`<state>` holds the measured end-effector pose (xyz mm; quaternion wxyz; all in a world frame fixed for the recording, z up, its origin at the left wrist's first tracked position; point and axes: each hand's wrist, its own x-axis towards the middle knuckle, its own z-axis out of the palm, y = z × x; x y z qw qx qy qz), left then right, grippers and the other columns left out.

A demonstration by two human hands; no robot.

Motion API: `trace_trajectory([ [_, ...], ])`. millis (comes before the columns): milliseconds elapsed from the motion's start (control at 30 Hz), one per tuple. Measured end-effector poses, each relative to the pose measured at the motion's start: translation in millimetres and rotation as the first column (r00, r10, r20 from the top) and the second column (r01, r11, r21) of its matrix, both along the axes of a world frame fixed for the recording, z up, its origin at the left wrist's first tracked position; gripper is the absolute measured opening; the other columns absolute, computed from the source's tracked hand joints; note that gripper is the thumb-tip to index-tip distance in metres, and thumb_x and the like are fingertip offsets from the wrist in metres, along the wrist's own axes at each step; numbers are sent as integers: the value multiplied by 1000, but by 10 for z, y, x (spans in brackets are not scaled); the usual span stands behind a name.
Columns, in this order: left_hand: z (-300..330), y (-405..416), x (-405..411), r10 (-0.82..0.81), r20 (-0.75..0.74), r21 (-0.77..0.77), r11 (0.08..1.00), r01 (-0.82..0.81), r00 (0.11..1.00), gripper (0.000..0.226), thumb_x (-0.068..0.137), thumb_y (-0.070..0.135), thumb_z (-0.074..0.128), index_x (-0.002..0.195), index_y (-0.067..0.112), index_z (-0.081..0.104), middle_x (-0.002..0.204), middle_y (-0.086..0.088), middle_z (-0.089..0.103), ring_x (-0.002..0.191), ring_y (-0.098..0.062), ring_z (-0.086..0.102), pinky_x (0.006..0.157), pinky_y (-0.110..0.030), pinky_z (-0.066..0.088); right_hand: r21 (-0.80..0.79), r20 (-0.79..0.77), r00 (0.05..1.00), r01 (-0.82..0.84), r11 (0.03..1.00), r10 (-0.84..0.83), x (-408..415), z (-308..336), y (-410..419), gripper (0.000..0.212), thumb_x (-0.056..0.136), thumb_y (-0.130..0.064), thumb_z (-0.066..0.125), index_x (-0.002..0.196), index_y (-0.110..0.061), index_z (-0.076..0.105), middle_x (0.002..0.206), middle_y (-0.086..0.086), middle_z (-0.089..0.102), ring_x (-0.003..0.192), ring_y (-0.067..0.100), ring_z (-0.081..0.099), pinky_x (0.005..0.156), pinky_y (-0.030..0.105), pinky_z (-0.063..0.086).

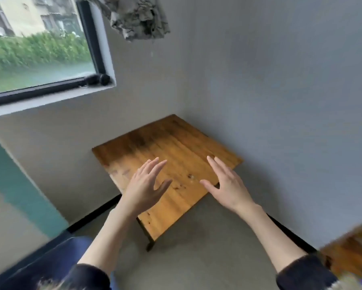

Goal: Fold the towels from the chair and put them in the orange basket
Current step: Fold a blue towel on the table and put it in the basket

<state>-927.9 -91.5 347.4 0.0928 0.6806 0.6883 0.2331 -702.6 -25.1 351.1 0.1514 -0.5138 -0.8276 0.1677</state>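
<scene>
Your left hand (143,183) and right hand (224,181) hover over the wooden table (175,143), fingers straight and spread, holding nothing. You have no towels or orange basket in view here.

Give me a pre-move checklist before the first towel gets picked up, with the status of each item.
1. Left hand free: ok, fingers straight, holding nothing.
2. Right hand free: ok, open over the table.
3. Wooden table bare for folding: ok.
4. Towels located: cannot tell, none clearly in view.
5. Chair located: cannot tell, only a blurred wooden piece at lower right.
6. Orange basket located: not ok, not in view.
</scene>
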Motion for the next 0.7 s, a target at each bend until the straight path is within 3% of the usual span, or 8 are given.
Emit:
trace_trajectory([
  [67,-16,51,554,-120,-6,-11,993,120,993,63,89,54,40,145,26,27,153,-1,26,143,-19,17,116,-37,19,-17,-20,994,110,994,-110,605,-29,-210,68,92,-50,44,148,-34,9,157,-4,8,143,18,15,115,36,14],
  [167,-66,5,1356,-275,8,-16,961,276,961,76,83,70,29,144,25,31,151,-2,31,141,-19,22,115,-35,23,-29,-32,969,245,969,-246,1414,-79,-599,68,92,-48,46,148,-32,11,157,-2,11,142,17,17,113,31,15],
  [267,-156,-104,2155,-412,34,-32,910,413,910,82,75,68,21,142,23,37,149,-3,34,140,-19,26,112,-31,21,-40,-29,918,394,918,-395,2186,-136,-1075,67,92,-49,46,148,-32,12,157,-2,13,142,18,19,114,34,18],
  [433,-235,-327,3425,-617,87,-34,783,621,782,72,80,63,31,138,21,42,147,-3,37,139,-21,28,111,-29,21,-84,-43,779,621,780,-625,3288,-219,-1855,66,91,-47,49,147,-32,17,156,-2,16,142,17,17,115,37,19],
  [533,-276,-409,4114,-716,99,-48,690,722,691,53,92,43,49,140,24,38,149,2,33,140,-15,22,111,-24,17,-82,-74,675,730,679,-735,3824,-286,-2209,66,90,-46,51,146,-30,21,155,-3,20,142,16,20,113,41,24],
  [700,-524,-447,5009,-837,81,-114,532,839,542,49,94,36,49,140,24,37,148,2,33,138,-15,26,109,-24,20,-120,-88,541,828,548,-837,4541,-507,-2579,65,90,-41,53,146,-23,24,152,1,28,141,15,23,111,36,28],
])
